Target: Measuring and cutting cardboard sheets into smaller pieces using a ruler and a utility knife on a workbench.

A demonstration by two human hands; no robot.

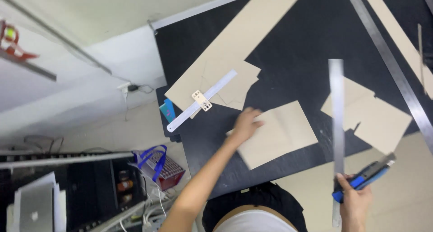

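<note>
- Black and matte, our work table (297, 47) fills the upper right of the view, with pale floor to its left and below it.
- We press our left hand (247, 122) flat, fingers spread, on the near left corner of a tan cardboard piece (282, 132) lying on the table; nothing is gripped, it only pins the sheet.
- Our right hand (354, 200) is clenched round a long steel ruler (336, 119), which stands up across the view, and a blue utility knife (367, 175) held alongside it in the same fist.
- To do this well, we judge, the left palm should bear down evenly so the sheet cannot creep, and the ruler should be laid down before the knife leaves the fist.
- Just right of the ruler lies a second cardboard piece (374, 119) with a stepped edge.
- Farther up and left, a large cardboard sheet (234, 51) carries a shorter metal ruler (200, 101) with a small pale tag on it.
- A very long metal straightedge (392, 65) runs diagonally along the right side, beside a cardboard strip (397, 33).
- Off the table's left edge we see a small blue box (168, 110); lower down, a red bag with blue handles (160, 169) sits on the floor.
</note>
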